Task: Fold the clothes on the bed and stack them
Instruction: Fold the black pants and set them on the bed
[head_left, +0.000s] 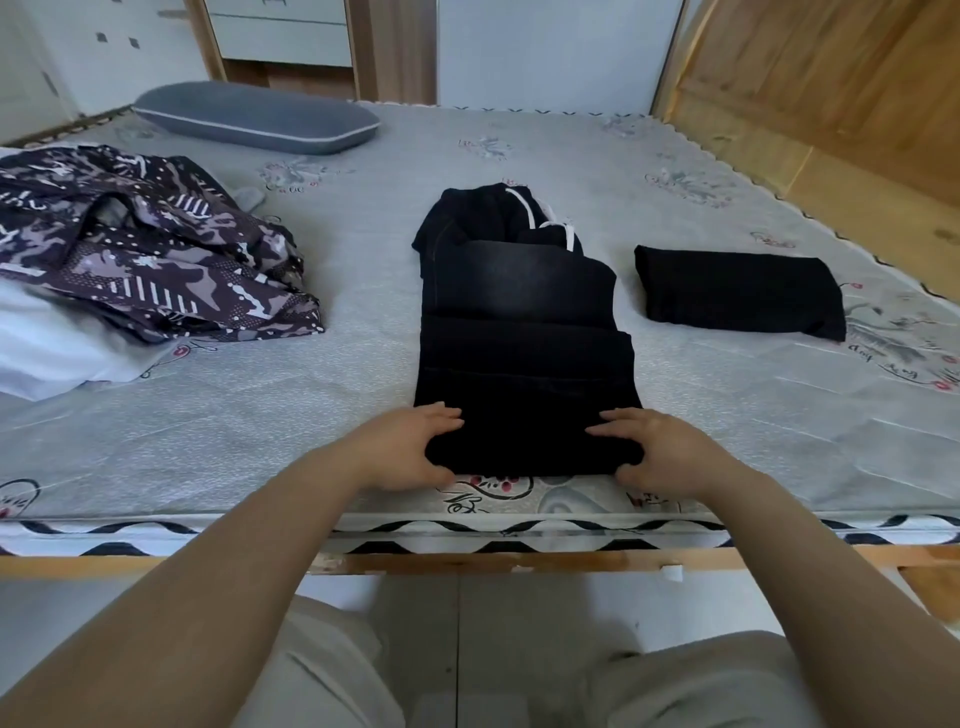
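Note:
Dark trousers (524, 338) with a white drawstring lie lengthwise in the middle of the bed, folded into a long strip, waistband at the far end. My left hand (410, 447) grips the near left corner of the strip, fingers on top and thumb under the edge. My right hand (660, 449) grips the near right corner the same way. A folded black garment (737, 291) lies flat to the right of the trousers. A crumpled purple patterned garment (145, 244) sits at the left, partly on white fabric (47, 348).
The grey printed mattress (311, 395) fills the view, with its near edge and wooden frame (519, 561) just below my hands. A grey pillow (254, 117) lies at the far left. Wooden panels rise at the right, drawers at the back.

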